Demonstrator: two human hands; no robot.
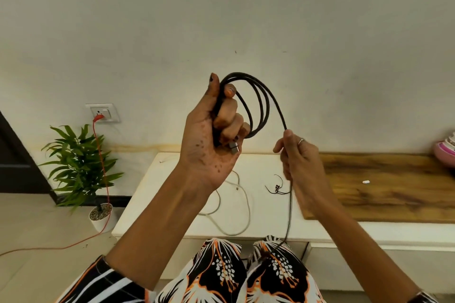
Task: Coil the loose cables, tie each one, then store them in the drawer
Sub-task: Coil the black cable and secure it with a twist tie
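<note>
So, midway through the first coil, the left hand [209,135] clasps several loops of the black cable [261,103], the right hand [299,162] pinches its dangling tail, while the white cable [242,206] lies loose on the surface [266,209], uncoiled and untied.

From my feed I see a plain off-white wall [221,19] with a socket plate [103,112] low on the left. Under it, a potted plant [81,170] stands on the pale floor [37,229]. A low white cabinet [152,216] runs along the wall, a wooden board [394,187] on top. At the left edge, something dark, perhaps a door [14,160].
</note>
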